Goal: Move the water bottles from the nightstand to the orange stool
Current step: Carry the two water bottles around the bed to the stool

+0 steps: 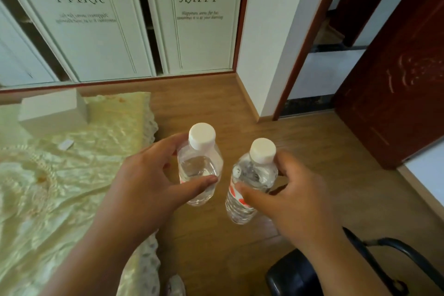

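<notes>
I hold two clear plastic water bottles with white caps upright in the air above the wooden floor. My left hand (153,175) grips the left bottle (199,163) around its upper body, thumb across the front. My right hand (288,194) grips the right bottle (249,182), which carries a red and white label, with the thumb on that label. The bottles are a short gap apart. Neither the nightstand nor the orange stool is in view.
A bed with a shiny yellow cover (60,175) fills the left, with a white box (52,113) on it. White wardrobe doors (115,19) stand ahead. A dark red door (396,79) is open at right. A black chair (312,271) sits at bottom right.
</notes>
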Demonstrator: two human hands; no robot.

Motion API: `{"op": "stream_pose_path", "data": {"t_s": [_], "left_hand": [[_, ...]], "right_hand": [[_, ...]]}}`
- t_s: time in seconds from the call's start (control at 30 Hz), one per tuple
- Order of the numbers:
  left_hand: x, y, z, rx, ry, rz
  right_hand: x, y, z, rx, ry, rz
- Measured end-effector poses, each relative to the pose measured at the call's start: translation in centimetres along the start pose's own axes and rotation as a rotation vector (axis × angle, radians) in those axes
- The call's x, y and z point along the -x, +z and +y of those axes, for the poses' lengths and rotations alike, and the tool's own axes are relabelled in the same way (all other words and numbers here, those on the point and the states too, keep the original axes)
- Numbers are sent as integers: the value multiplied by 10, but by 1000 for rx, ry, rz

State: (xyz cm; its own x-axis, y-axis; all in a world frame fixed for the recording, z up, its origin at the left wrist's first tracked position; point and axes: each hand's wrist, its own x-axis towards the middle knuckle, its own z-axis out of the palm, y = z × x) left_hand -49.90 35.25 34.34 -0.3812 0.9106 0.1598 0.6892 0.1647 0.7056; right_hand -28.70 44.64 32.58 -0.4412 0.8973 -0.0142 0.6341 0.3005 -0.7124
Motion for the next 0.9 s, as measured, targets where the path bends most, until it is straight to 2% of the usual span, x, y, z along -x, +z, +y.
{"op": "stream_pose_path", "data": {"t_s": [0.43,0.73,0.9], "left_hand": [[-41,-44,-39,75,124,-36],[-47,-91,-83,83,119,-5],[-42,-111,-111,70,53,40]], "right_hand": [[-13,24,-55,113,31,157],[-39,68,-105,51,-38,155],[-53,95,-123,61,-88,83]]}}
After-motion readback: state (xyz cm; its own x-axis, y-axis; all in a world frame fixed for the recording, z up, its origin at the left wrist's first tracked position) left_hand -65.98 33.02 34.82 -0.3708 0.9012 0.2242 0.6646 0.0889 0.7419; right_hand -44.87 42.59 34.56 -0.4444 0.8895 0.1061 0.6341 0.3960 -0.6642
